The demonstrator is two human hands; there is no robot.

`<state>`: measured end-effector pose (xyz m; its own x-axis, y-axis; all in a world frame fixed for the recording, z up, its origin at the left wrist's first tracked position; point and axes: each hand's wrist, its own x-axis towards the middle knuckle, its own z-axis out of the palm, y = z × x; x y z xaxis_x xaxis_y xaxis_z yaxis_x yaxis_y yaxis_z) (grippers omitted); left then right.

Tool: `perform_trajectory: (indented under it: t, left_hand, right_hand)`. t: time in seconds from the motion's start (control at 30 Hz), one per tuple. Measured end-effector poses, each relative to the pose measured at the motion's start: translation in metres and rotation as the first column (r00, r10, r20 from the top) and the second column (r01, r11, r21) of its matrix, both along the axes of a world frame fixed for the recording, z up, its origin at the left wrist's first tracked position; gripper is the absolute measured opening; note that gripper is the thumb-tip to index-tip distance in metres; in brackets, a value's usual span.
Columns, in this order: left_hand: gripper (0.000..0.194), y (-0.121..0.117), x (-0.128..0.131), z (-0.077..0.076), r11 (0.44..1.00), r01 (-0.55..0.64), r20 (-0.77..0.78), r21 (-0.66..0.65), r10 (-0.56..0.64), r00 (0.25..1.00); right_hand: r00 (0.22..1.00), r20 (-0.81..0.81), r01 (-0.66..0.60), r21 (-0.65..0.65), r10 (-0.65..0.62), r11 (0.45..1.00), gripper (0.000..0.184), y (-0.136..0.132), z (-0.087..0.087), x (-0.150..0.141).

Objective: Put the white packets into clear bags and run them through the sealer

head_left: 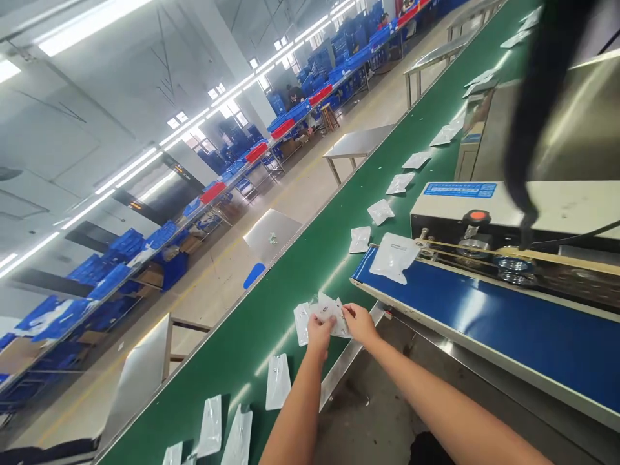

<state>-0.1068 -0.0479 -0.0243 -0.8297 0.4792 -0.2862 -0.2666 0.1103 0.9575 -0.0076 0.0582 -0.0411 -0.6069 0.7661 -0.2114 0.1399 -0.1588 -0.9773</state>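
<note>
Over the green conveyor belt (339, 223), my left hand (320, 336) pinches a small white plastic pouch (323, 309) between thumb and fingers. My right hand (359, 323) grips the right edge of what looks like the same pouch; whether several are stacked there I cannot tell. Just left of my left hand lies another white pouch (301, 323) on the belt. More pouches (278, 381) lie flat nearer to me. To the right, a white pouch with a hanger slot (394, 257) sits at the end of a narrow blue belt (445, 310).
A sealing machine (455, 206) with rollers and an orange-topped knob stands along the blue belt. Pouches (380, 212) line the far stretch of green belt. Steel side tables (274, 236) adjoin its left side. A dark blurred strap (537, 116) hangs at upper right.
</note>
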Motion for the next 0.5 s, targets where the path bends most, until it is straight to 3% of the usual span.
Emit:
perform_trajectory:
  t: [0.17,0.27,0.33,0.4,0.5]
  left_hand:
    - [0.066,0.006,0.084,0.081,0.989,0.118,0.023,0.091,-0.120,0.992]
    - [0.065,0.035,0.151,0.113,0.974,0.186,0.024,0.132,-0.191,0.981]
    - [0.066,0.063,0.197,0.127,0.941,0.317,-0.037,0.116,-0.315,0.948]
    - [0.068,0.095,0.242,0.135,0.846,0.527,-0.104,0.081,-0.518,0.849]
    - [0.075,0.141,0.310,0.139,0.616,0.787,-0.170,0.035,-0.772,0.612]
  right_hand:
    - [0.970,-0.196,0.153,0.032,-0.144,0.988,0.061,-0.005,0.069,0.113]
    - [0.920,-0.274,0.288,-0.018,-0.282,0.957,0.060,0.014,0.108,0.200]
    - [0.898,-0.273,0.333,-0.096,-0.346,0.938,0.061,0.032,0.126,0.260]
    - [0.902,-0.205,0.358,-0.143,-0.381,0.923,0.065,0.050,0.136,0.319]
    - [0.895,-0.059,0.438,-0.078,-0.442,0.896,0.070,0.067,0.141,0.409]
